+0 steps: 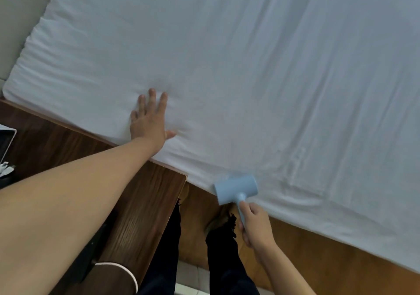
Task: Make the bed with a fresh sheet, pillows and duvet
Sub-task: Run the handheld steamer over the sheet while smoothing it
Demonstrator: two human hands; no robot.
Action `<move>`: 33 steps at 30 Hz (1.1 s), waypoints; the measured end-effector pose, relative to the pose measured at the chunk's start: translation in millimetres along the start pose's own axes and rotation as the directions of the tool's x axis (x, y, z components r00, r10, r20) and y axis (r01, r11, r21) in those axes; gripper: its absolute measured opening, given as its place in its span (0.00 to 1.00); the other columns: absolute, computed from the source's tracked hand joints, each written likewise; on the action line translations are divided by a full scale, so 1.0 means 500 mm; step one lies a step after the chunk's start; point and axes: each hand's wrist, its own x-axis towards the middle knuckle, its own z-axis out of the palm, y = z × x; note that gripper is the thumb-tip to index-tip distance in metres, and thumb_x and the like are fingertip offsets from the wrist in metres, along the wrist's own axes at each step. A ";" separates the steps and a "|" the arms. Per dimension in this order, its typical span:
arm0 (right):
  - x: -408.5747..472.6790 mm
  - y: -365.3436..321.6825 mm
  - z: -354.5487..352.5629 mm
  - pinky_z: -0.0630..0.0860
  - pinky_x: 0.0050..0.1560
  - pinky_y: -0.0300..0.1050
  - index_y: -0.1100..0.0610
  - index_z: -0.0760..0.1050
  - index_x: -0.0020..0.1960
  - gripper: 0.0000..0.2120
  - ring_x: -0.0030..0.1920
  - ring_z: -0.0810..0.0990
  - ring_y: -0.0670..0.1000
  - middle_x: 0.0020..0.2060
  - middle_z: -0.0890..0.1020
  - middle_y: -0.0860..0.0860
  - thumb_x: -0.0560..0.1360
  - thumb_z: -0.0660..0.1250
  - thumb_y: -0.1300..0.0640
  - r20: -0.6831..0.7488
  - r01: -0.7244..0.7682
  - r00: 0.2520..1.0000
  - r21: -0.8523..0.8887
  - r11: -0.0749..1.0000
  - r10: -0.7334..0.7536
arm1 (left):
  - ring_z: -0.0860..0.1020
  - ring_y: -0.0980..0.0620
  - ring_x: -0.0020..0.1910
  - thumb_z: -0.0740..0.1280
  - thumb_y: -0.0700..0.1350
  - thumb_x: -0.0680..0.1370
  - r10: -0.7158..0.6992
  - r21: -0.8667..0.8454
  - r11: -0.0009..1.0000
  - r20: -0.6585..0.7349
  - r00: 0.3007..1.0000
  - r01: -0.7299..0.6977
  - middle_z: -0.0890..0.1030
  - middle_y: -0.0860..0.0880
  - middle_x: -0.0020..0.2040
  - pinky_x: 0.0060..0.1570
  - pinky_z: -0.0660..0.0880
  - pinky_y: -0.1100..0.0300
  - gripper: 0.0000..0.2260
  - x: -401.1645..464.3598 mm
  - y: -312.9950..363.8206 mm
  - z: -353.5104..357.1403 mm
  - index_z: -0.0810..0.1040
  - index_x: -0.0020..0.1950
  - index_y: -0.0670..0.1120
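Observation:
A white sheet (250, 67) covers the mattress and fills most of the view, with soft creases running across it. My left hand (148, 122) lies flat on the sheet near the bed's near edge, fingers straight and spread. My right hand (255, 225) grips the handle of a light blue lint roller (236, 188), whose head rests at the sheet's near edge. No pillows or duvet are in view.
A dark wooden bedside table (145, 199) stands beside the bed under my left forearm. The wooden bed frame (318, 249) runs along the mattress edge at lower right. My legs and feet are on the floor below. A white object (5, 144) sits at far left.

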 end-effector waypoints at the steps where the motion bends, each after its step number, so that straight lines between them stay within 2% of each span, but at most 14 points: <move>1: -0.004 0.011 -0.004 0.58 0.22 0.39 0.58 0.70 0.42 0.14 0.21 0.63 0.47 0.29 0.72 0.55 0.82 0.60 0.49 -0.003 -0.016 1.000 -0.005 1.000 0.016 | 0.39 0.43 0.80 0.70 0.59 0.76 -0.002 -0.001 1.000 -0.001 1.000 0.002 0.34 0.48 0.80 0.77 0.54 0.43 0.49 0.000 0.000 0.000 0.35 0.80 0.54; 5: -0.026 0.025 -0.008 0.58 0.23 0.41 0.58 0.68 0.39 0.16 0.21 0.62 0.48 0.26 0.72 0.53 0.81 0.61 0.49 -0.039 -0.053 0.998 -0.001 0.999 0.053 | 0.40 0.43 0.80 0.70 0.58 0.75 -0.011 0.006 1.000 -0.006 1.000 0.011 0.34 0.48 0.80 0.77 0.54 0.43 0.49 0.001 0.002 0.002 0.35 0.80 0.53; 9: -0.054 -0.027 -0.003 0.58 0.24 0.42 0.58 0.69 0.37 0.17 0.23 0.61 0.49 0.27 0.70 0.53 0.80 0.63 0.49 -0.054 0.002 0.999 0.090 0.996 0.003 | 0.40 0.42 0.80 0.70 0.58 0.75 -0.019 0.017 1.000 -0.013 1.000 0.019 0.35 0.47 0.80 0.76 0.55 0.42 0.49 0.003 0.006 0.006 0.35 0.80 0.53; 11: -0.049 -0.086 -0.002 0.58 0.22 0.40 0.64 0.74 0.42 0.17 0.23 0.62 0.49 0.28 0.70 0.55 0.80 0.62 0.50 -0.059 0.057 0.997 0.175 0.983 -0.047 | 0.39 0.42 0.80 0.70 0.58 0.76 -0.020 0.011 1.000 -0.012 1.000 0.020 0.34 0.47 0.80 0.77 0.54 0.42 0.49 0.003 0.007 0.006 0.35 0.80 0.53; 13: -0.022 -0.165 -0.001 0.59 0.22 0.40 0.65 0.76 0.48 0.17 0.23 0.63 0.48 0.29 0.71 0.54 0.81 0.62 0.50 -0.100 0.105 0.992 0.252 0.962 -0.082 | 0.39 0.42 0.80 0.70 0.57 0.76 -0.023 0.007 1.000 -0.012 1.000 0.023 0.34 0.48 0.80 0.77 0.54 0.42 0.49 0.003 0.008 0.007 0.35 0.80 0.54; 15: 0.027 -0.256 0.001 0.60 0.23 0.40 0.63 0.77 0.47 0.17 0.23 0.65 0.47 0.30 0.72 0.54 0.81 0.62 0.49 -0.139 0.164 0.982 0.306 0.938 -0.127 | 0.40 0.42 0.80 0.70 0.58 0.76 -0.025 0.012 1.000 -0.017 1.000 0.025 0.34 0.47 0.80 0.76 0.54 0.42 0.49 0.003 0.008 0.007 0.35 0.80 0.54; 18: 0.120 -0.388 0.000 0.60 0.21 0.36 0.60 0.76 0.42 0.17 0.19 0.65 0.47 0.28 0.73 0.54 0.80 0.63 0.48 -0.175 0.242 0.966 0.358 0.902 -0.190 | 0.40 0.42 0.80 0.71 0.58 0.75 -0.022 0.019 1.000 -0.021 1.000 0.023 0.34 0.47 0.80 0.76 0.55 0.42 0.50 0.003 0.008 0.008 0.34 0.80 0.53; 22: 0.208 -0.487 -0.014 0.62 0.21 0.33 0.59 0.74 0.44 0.16 0.17 0.65 0.46 0.30 0.74 0.53 0.80 0.62 0.46 -0.154 0.218 0.973 0.348 0.912 -0.174 | 0.40 0.42 0.80 0.71 0.57 0.75 -0.015 0.015 1.000 -0.021 1.000 0.015 0.34 0.47 0.80 0.76 0.55 0.42 0.50 0.004 0.006 0.010 0.34 0.80 0.53; 27: 0.229 -0.447 -0.021 0.60 0.23 0.34 0.59 0.74 0.46 0.16 0.19 0.63 0.47 0.30 0.72 0.53 0.80 0.62 0.45 -0.079 0.151 0.988 0.317 0.936 -0.133 | 0.40 0.41 0.80 0.70 0.59 0.75 -0.025 0.052 0.998 -0.035 0.999 0.027 0.33 0.46 0.80 0.76 0.56 0.43 0.50 0.004 0.008 0.016 0.32 0.79 0.53; 33: 0.138 -0.254 -0.018 0.59 0.23 0.40 0.61 0.75 0.52 0.15 0.22 0.63 0.48 0.29 0.71 0.53 0.82 0.61 0.49 -0.045 0.081 0.996 0.281 0.956 -0.071 | 0.39 0.42 0.80 0.70 0.58 0.75 -0.051 0.024 0.998 -0.008 0.999 0.051 0.32 0.47 0.80 0.77 0.54 0.44 0.52 0.000 0.015 0.008 0.31 0.79 0.49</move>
